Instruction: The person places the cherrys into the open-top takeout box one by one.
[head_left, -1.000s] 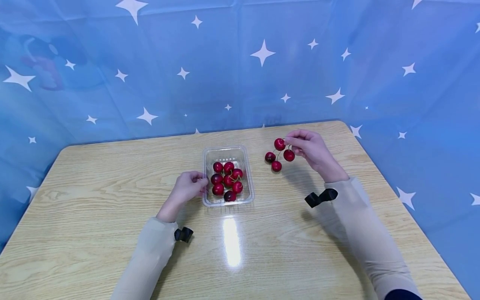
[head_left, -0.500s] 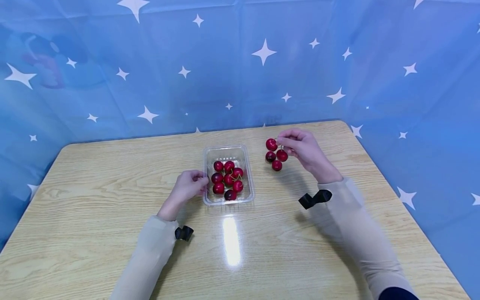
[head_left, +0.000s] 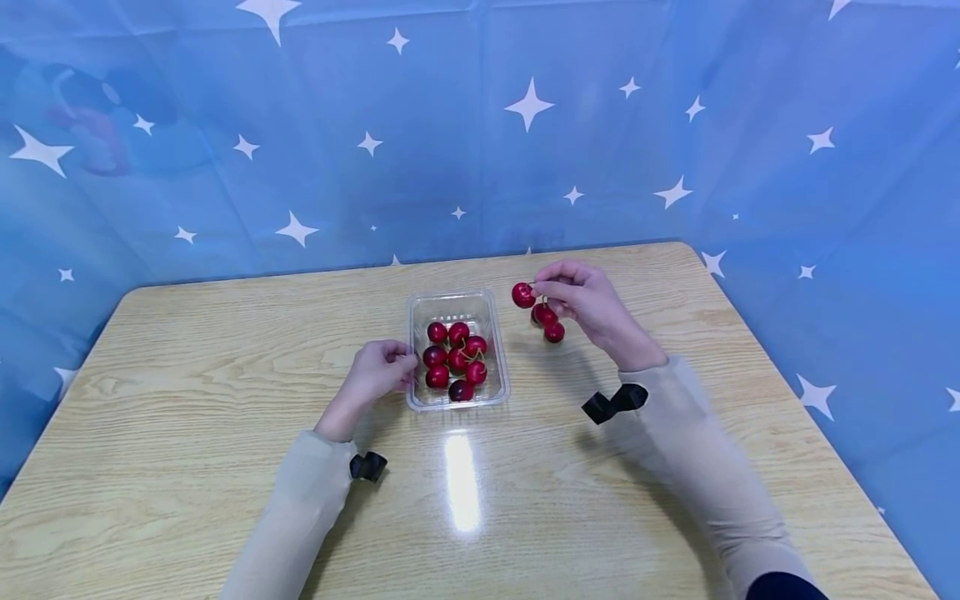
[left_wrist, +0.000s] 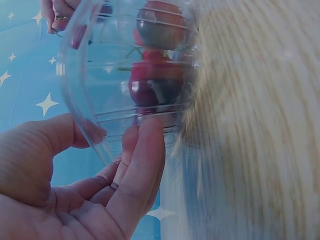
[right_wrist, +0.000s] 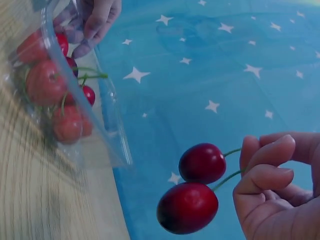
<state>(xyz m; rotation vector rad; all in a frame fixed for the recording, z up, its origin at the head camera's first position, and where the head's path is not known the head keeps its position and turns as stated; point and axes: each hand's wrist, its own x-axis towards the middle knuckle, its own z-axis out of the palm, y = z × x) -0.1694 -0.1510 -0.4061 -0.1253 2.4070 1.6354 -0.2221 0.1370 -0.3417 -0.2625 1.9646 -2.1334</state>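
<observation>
My left hand holds the left wall of a clear plastic punnet, its thumb at the rim and fingers against the outer side in the left wrist view. Several dark red cherries, some with green stems, lie inside. To the right of the punnet, my right hand pinches two cherries by their stems; the right wrist view shows both, one cherry above the other cherry, hanging off the fingertips. Below them in the head view a loose cherry lies on the table, with another behind mostly hidden.
The wooden table has a rounded far right corner behind my right hand. A blue cloth with white stars hangs along its back and right edges. Black camera mounts sit on both sleeves.
My right hand has moved left toward the punnet, carrying the two cherries over the loose ones. The left hand and the punnet stay where they were.
</observation>
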